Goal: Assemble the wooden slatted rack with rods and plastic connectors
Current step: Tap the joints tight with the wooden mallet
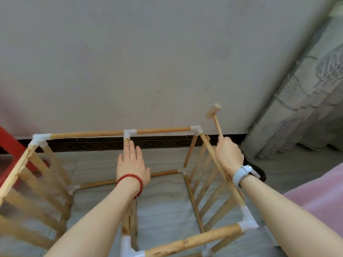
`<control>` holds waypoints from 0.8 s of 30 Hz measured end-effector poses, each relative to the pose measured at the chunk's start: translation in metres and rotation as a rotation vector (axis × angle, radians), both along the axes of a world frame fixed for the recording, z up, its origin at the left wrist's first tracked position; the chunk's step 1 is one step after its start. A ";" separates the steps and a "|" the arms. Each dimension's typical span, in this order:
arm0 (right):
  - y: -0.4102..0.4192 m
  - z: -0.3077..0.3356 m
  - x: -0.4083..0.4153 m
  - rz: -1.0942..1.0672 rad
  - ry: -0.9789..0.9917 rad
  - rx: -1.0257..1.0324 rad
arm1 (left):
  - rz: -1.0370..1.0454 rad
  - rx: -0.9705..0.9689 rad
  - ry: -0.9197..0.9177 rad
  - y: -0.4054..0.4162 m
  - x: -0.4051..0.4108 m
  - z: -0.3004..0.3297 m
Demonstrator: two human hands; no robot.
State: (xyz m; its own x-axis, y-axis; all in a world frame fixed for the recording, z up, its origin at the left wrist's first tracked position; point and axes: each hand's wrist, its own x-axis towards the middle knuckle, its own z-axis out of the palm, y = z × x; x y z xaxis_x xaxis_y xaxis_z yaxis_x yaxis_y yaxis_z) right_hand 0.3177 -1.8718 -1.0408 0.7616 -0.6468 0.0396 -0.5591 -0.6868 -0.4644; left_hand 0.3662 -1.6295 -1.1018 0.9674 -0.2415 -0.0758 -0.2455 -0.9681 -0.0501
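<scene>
The wooden rack frame (159,130) stands on the floor, its rods joined by white plastic connectors. My left hand (132,164) lies flat, fingers straight, on the middle cross rod just below the white T-connector (130,133) on the far top rod. My right hand (229,154) grips the handle of a small wooden mallet (213,110), held raised above the far right corner connector (197,130). Slatted side panels (37,182) fill the left and right sides. A near white connector (247,220) joins the right rod to the front rod.
A grey wall runs behind the rack with a dark patterned skirting (104,144). A red piece of furniture (9,151) stands at the left. A grey curtain (300,101) hangs at the right, and a pink cloth (319,197) lies at the lower right.
</scene>
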 end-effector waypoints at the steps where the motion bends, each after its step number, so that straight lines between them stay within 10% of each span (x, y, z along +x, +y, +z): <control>1: 0.000 0.002 0.000 -0.029 -0.112 -0.031 | -0.001 0.003 0.001 -0.001 0.001 0.001; 24: 0.018 -0.010 -0.005 0.150 0.238 -0.058 | -0.024 -0.283 0.144 0.010 0.005 0.003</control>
